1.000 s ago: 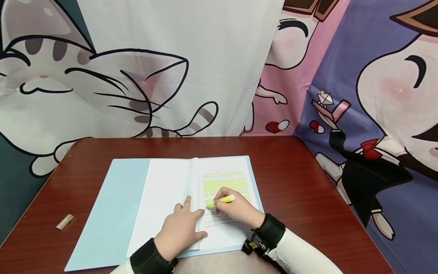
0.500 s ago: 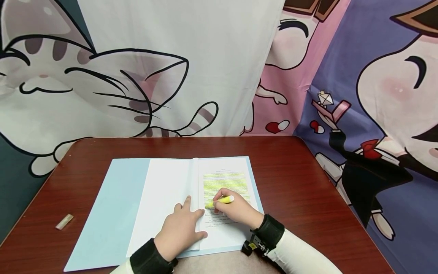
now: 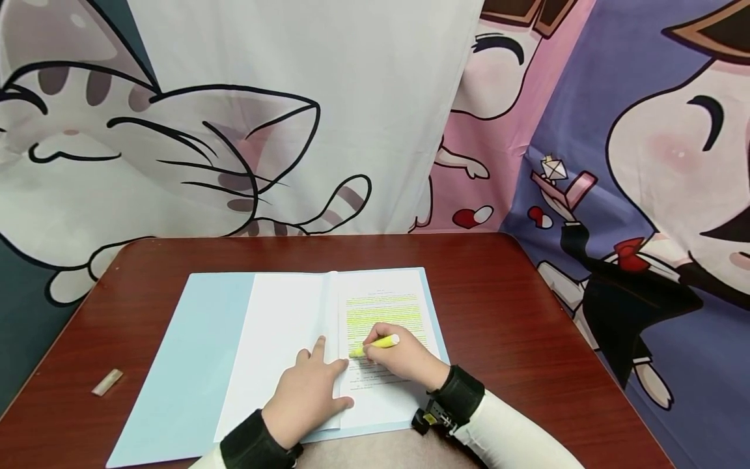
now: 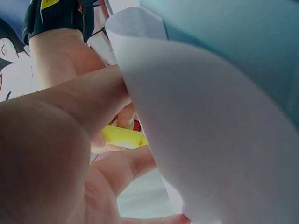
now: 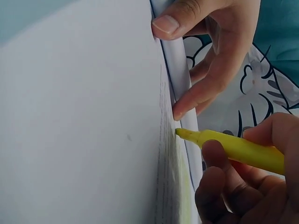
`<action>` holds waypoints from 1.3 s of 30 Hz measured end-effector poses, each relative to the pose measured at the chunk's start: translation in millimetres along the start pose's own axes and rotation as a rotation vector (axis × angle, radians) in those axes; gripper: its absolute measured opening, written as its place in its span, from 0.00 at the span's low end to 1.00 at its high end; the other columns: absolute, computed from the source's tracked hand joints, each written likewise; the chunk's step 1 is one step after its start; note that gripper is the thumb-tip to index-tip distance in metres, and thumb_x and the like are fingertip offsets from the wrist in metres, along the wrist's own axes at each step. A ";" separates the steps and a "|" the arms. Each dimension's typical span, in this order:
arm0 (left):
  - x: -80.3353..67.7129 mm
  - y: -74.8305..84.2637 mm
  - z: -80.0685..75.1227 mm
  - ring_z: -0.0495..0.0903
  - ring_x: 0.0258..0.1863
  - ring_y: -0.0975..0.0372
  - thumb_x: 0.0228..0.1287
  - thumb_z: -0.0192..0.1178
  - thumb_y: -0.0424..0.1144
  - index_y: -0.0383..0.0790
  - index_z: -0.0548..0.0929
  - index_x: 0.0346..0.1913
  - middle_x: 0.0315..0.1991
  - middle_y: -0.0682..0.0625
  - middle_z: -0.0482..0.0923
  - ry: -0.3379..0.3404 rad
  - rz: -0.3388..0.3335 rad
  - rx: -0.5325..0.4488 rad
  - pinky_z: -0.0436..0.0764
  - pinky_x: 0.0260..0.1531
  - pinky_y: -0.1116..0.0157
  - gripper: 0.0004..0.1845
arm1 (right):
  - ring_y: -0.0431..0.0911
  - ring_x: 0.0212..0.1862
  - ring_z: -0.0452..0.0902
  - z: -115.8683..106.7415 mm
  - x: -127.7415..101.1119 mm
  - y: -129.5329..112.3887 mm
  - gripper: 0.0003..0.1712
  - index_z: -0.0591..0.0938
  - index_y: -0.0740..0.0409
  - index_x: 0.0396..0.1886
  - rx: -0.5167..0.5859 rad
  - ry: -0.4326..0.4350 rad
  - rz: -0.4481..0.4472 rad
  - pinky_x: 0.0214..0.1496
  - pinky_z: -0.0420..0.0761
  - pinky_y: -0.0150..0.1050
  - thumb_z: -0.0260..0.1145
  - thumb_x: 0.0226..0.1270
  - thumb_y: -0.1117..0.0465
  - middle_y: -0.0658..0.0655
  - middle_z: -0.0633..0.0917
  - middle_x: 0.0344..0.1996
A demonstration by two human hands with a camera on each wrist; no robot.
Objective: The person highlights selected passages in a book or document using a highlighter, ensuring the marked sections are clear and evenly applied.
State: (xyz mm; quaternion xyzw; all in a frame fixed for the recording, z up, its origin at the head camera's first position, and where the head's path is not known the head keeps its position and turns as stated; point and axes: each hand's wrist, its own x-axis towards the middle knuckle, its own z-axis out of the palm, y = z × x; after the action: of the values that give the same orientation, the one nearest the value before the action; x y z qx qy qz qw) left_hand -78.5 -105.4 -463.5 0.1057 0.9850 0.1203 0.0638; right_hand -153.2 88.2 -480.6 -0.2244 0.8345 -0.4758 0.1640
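Note:
An open light-blue folder lies on the table with a printed page on its right side; several upper lines are highlighted yellow. My right hand grips a yellow highlighter, its tip touching the text at the page's left margin. My left hand lies flat on the turned white sheets, fingers spread, thumb on the curled fold by the spine. In the right wrist view the left fingers press that fold just above the highlighter. The left wrist view shows the curled sheet and the highlighter.
The dark red wooden table stands against hanging cartoon-print cloths. A small beige eraser-like piece lies near the table's left edge. Bare tabletop shows to the right of the folder and behind it.
The highlighter tip has crept slightly left and down along the text. My left hand has stayed where it was.

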 end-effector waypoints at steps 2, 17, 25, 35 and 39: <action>-0.4 -0.3 -0.2 0.75 0.47 0.42 0.46 0.75 0.62 0.47 0.86 0.54 0.66 0.29 0.67 0.001 0.000 0.002 0.77 0.24 0.52 0.34 | 0.40 0.26 0.70 -0.1 -0.1 -1.0 0.03 0.82 0.47 0.31 -0.005 0.002 -0.005 0.28 0.68 0.33 0.64 0.66 0.59 0.48 0.82 0.28; 0.4 0.5 -0.5 0.74 0.46 0.44 0.46 0.75 0.63 0.48 0.86 0.55 0.66 0.30 0.67 -0.016 -0.012 0.007 0.77 0.24 0.54 0.34 | 0.41 0.27 0.71 -4.2 -4.6 -3.1 0.03 0.84 0.49 0.33 -0.035 0.004 -0.016 0.30 0.71 0.34 0.64 0.64 0.60 0.47 0.82 0.29; 0.0 0.6 0.0 0.75 0.47 0.43 0.45 0.75 0.63 0.48 0.86 0.55 0.66 0.29 0.67 -0.011 -0.014 0.008 0.78 0.25 0.52 0.34 | 0.41 0.25 0.70 -8.7 -6.1 -1.6 0.03 0.84 0.52 0.33 -0.038 0.001 -0.018 0.29 0.70 0.34 0.64 0.63 0.61 0.49 0.81 0.26; -1.3 1.9 -0.7 0.75 0.45 0.44 0.46 0.74 0.63 0.48 0.86 0.55 0.66 0.29 0.67 -0.009 -0.014 0.017 0.77 0.24 0.53 0.34 | 0.42 0.27 0.72 -11.2 -8.3 -0.5 0.03 0.83 0.53 0.33 -0.057 0.017 -0.005 0.29 0.72 0.34 0.66 0.63 0.59 0.48 0.81 0.28; -2.0 2.5 -1.9 0.75 0.45 0.44 0.46 0.74 0.63 0.48 0.86 0.56 0.66 0.29 0.66 -0.006 -0.011 0.017 0.77 0.24 0.53 0.34 | 0.42 0.26 0.72 -12.6 -8.7 0.6 0.02 0.83 0.53 0.33 -0.066 0.018 -0.004 0.28 0.71 0.34 0.65 0.62 0.61 0.48 0.81 0.28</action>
State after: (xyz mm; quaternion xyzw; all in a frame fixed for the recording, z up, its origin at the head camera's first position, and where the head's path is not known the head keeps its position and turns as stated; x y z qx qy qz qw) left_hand -76.3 -104.0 -460.9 0.1011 0.9864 0.1112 0.0667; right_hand -152.1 102.2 -474.3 -0.2270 0.8507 -0.4504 0.1483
